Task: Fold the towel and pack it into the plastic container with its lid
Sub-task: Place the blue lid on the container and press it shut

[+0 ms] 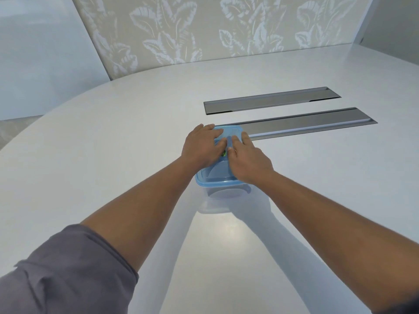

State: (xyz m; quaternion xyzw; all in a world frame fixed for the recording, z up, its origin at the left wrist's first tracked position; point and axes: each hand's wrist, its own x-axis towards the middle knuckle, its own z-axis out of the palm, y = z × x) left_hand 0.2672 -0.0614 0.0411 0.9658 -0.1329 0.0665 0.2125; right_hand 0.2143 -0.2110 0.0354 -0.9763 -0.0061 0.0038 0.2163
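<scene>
A grey sleeve (68, 268) covers the upper left arm at the lower left. The left hand (200, 147) lies flat, fingers spread, on the blue lid (221, 175) of the clear plastic container (223, 192), which stands on the white table (102, 155). Just beside it, the right hand (248, 159) presses flat on the same lid; neither grip is clamped around anything. Right of them, 2 grey metal strips (306, 124) are set in the table. Whether the towel is inside, I cannot tell.
</scene>
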